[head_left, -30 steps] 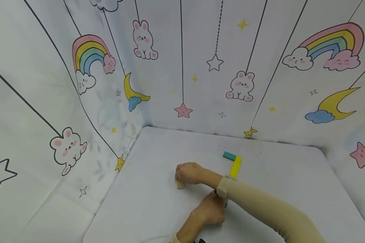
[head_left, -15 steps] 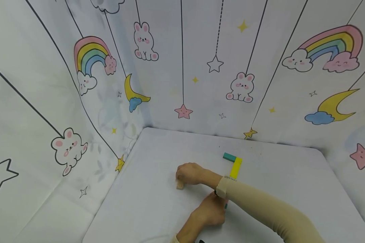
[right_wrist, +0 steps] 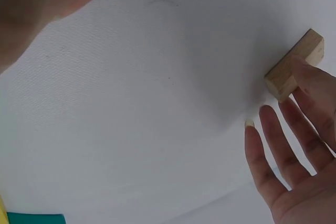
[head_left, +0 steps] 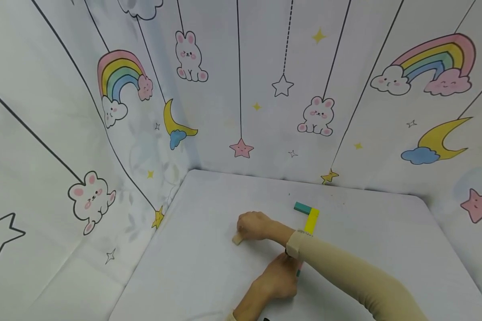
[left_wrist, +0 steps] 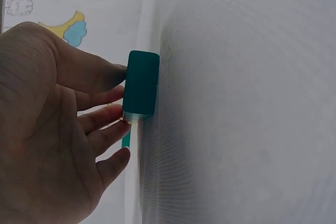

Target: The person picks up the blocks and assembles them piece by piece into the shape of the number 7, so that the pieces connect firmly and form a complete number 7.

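My right hand (head_left: 254, 226) pinches a plain wooden block (right_wrist: 282, 77) over the white table. In the right wrist view the thumb lies on one face and the fingers on the other. My left hand (head_left: 279, 275) reaches to the near end of a row of blocks under the right sleeve. There, in the left wrist view, the thumb and fingertips are at the edge of a dark green block (left_wrist: 142, 82). Whether they grip it is hidden. The row's middle is covered by the right arm; a yellow block (head_left: 311, 220) shows beyond it, with another green block (head_left: 303, 207) set crosswise.
The right forearm's beige sleeve (head_left: 345, 272) crosses above the left hand and the row. Bare tabletop (head_left: 184, 267) stretches to the left of both hands. A white curtain (head_left: 265, 111) with rainbows, rabbits and stars hangs along the table's back and left sides.
The right hand has shifted slightly away and to the right with the wooden block, which now sits at a different angle. The left hand and the visible blocks of the row stay put.
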A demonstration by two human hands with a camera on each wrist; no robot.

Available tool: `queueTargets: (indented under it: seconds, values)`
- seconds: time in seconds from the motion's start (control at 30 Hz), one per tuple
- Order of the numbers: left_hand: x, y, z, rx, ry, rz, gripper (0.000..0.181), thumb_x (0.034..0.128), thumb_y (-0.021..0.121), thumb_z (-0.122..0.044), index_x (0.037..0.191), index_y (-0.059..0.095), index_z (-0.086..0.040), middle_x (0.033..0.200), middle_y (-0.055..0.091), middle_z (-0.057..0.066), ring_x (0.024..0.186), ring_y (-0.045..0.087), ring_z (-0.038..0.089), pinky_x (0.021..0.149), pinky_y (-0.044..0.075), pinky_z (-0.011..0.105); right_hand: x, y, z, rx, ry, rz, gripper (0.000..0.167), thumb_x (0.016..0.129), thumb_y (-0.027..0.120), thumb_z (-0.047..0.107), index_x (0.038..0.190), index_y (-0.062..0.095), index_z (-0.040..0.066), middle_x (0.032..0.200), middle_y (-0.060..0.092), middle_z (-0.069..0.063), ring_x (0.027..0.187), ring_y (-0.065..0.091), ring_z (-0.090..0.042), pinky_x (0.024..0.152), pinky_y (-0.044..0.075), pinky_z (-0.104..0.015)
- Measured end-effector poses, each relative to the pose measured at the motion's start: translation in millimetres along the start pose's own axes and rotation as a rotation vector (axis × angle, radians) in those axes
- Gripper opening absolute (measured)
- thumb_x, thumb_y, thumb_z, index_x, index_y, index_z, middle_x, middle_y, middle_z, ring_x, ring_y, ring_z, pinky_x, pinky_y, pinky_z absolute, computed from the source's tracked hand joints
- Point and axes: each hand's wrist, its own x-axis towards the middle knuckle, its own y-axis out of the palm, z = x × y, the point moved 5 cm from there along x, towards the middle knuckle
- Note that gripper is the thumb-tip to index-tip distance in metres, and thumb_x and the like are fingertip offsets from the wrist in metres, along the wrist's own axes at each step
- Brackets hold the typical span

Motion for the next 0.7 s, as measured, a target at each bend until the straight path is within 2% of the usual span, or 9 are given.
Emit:
queueTargets:
  seconds: [0.2, 0.43, 0.57, 0.7]
  values:
    - [-1.1, -0.6, -1.2, 0.004, 0.015, -0.009, 0.086, 0.0865, 0.069, -0.014, 0.163, 0.031, -0.013, 0.168, 0.031, -0.001, 0.154, 0.028, 0.011, 0.124, 0.030, 0.031, 0.1, -1, -12, 0.010, 0.052, -0.014, 0.024, 0.090, 0.083, 0.030, 0.110, 0.080, 0.017, 0.112, 0.072, 0.005, 0.102, 0.067, -0.014, 0.086, 0.058, -0.030]
    - [-1.1, -2.6, -0.6, 0.002, 0.018, -0.028, 0.082, 0.0875, 0.070, -0.014, 0.161, 0.033, -0.014, 0.166, 0.035, 0.001, 0.153, 0.030, 0.011, 0.123, 0.031, 0.031, 0.6, -2, -26, -0.003, 0.087, -0.027, 0.021, 0.091, 0.082, 0.028, 0.108, 0.080, 0.017, 0.110, 0.072, 0.004, 0.102, 0.067, -0.015, 0.085, 0.059, -0.030]
    - [-0.1, -3.2, -0.3, -0.008, 0.016, -0.026, 0.077, 0.0882, 0.071, -0.014, 0.158, 0.037, -0.016, 0.166, 0.035, 0.000, 0.153, 0.030, 0.010, 0.123, 0.031, 0.030, 1.6, -1, -34, -0.001, 0.110, -0.032, 0.021, 0.090, 0.084, 0.028, 0.106, 0.081, 0.016, 0.106, 0.072, 0.003, 0.097, 0.066, -0.014, 0.081, 0.059, -0.029]
    - [0.1, -3.5, -1.5, 0.019, 0.025, -0.033, 0.069, 0.0887, 0.070, -0.015, 0.153, 0.044, -0.014, 0.163, 0.038, 0.002, 0.151, 0.033, 0.011, 0.123, 0.031, 0.029, 1.7, -1, -42, -0.011, 0.120, -0.048, 0.020, 0.089, 0.084, 0.029, 0.104, 0.081, 0.015, 0.103, 0.073, 0.003, 0.094, 0.065, -0.014, 0.079, 0.058, -0.030]
